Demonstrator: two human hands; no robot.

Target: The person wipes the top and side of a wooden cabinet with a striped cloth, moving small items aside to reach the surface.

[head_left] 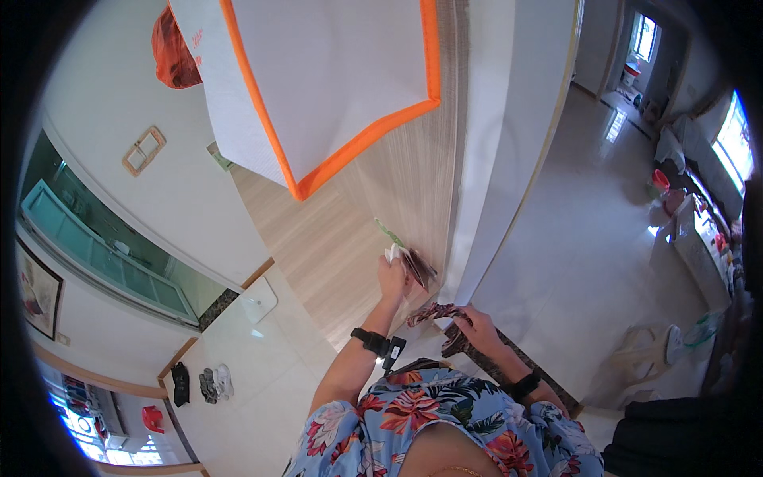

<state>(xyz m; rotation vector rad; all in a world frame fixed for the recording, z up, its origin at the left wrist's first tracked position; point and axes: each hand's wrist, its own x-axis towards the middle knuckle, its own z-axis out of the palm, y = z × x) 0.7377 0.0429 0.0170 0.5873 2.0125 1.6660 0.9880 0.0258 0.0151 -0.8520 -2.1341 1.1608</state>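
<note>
My left hand (393,280) is closed on a small bundle (417,266) with white and dark maroon parts, beside the light wood-grain panel (318,230). Its exact kind is too small to make out. A thin green strip (387,231) shows just beyond the fingers. Lower and to the right, my right hand (479,330) grips a bunched, striped dark red and brown cloth (433,313), part of which hangs below the fingers. The two hands are apart, with the cloth's end near the bundle.
A large white bag (342,71) with orange edging stands ahead, an orange item (172,52) at its left. A white wall edge (497,159) runs along the right. Shoes (214,383) sit on the left floor; a beige stool (648,350) is at the right.
</note>
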